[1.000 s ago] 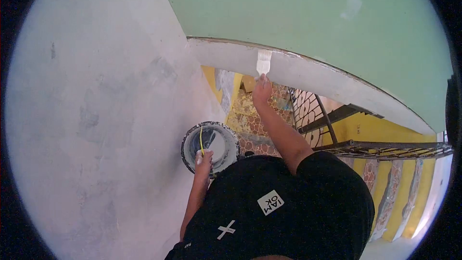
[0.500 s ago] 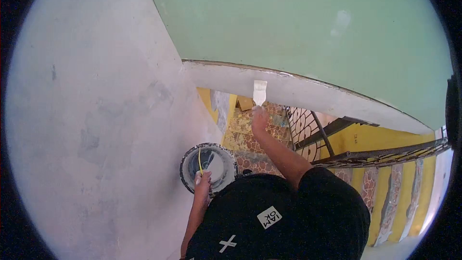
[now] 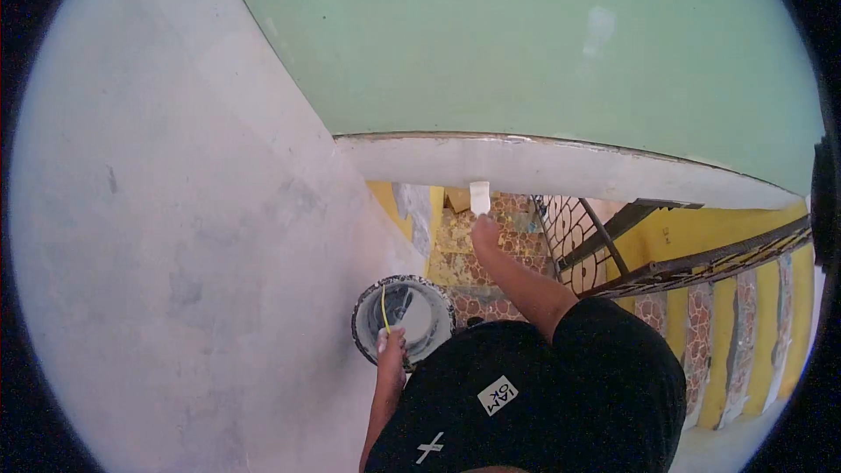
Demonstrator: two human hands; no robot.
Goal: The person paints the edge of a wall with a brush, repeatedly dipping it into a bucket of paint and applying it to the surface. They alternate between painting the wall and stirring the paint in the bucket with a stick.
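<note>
My right hand (image 3: 484, 229) is closed around a paintbrush (image 3: 480, 197) with whitish bristles pointing up. The bristle tips are right at the lower edge of a white wall strip (image 3: 438, 156). Lower and to the left, my left hand (image 3: 392, 342) grips the thin yellow handle (image 3: 385, 308) of a paint-spattered bucket (image 3: 444, 300). Pale liquid lies inside the bucket, along with a darker patch. Part of the bucket's near side is hidden behind my black shirt (image 3: 561, 385).
A grey-white wall (image 3: 175, 254) fills the left side, close beside the bucket. Above the strip is a green surface (image 3: 508, 52). Below are a patterned floor (image 3: 460, 258), a dark metal railing (image 3: 701, 267) and steps (image 3: 701, 342) with yellow risers at the right.
The brush has come down from the middle of the white strip to its lower edge. My left hand keeps hold of the bucket's handle, and the whole view has shifted a little.
</note>
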